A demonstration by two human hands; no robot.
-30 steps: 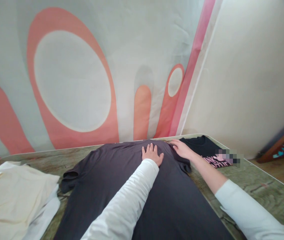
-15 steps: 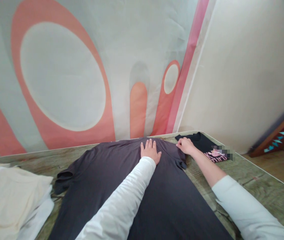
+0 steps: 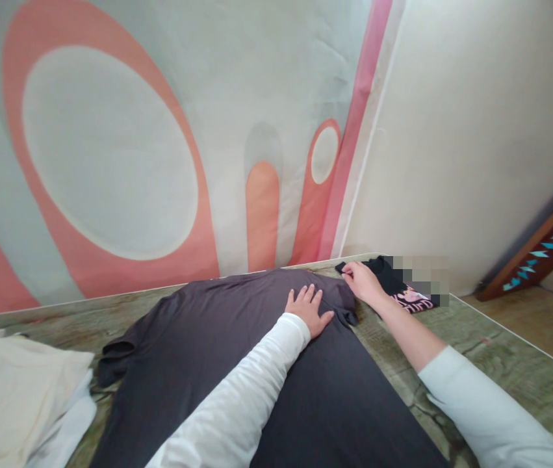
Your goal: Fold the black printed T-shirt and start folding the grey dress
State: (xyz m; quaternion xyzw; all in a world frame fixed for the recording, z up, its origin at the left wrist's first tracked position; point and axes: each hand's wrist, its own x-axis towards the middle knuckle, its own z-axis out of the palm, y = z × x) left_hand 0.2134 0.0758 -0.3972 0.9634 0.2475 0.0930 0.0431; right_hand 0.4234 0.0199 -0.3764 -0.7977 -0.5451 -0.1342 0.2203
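A dark grey T-shirt (image 3: 208, 351) lies spread flat on the table (image 3: 475, 364), its neck toward the wall. My left hand (image 3: 308, 308) rests palm down on the shirt near its right shoulder, fingers stretched out. My right hand (image 3: 361, 281) sits at the shirt's right shoulder and sleeve (image 3: 347, 312), fingers curled together on the fabric edge. Both arms wear long white sleeves.
A black garment with pink print (image 3: 398, 286) lies at the far right corner of the table. Cream and white folded clothes (image 3: 17, 396) lie at the left. A patterned pink and grey wall hanging (image 3: 159, 143) stands just behind the table. Floor shows at the right.
My left hand has slid right toward the shirt's right shoulder. My right hand stays at the shoulder edge. The view has shifted a little to the right.
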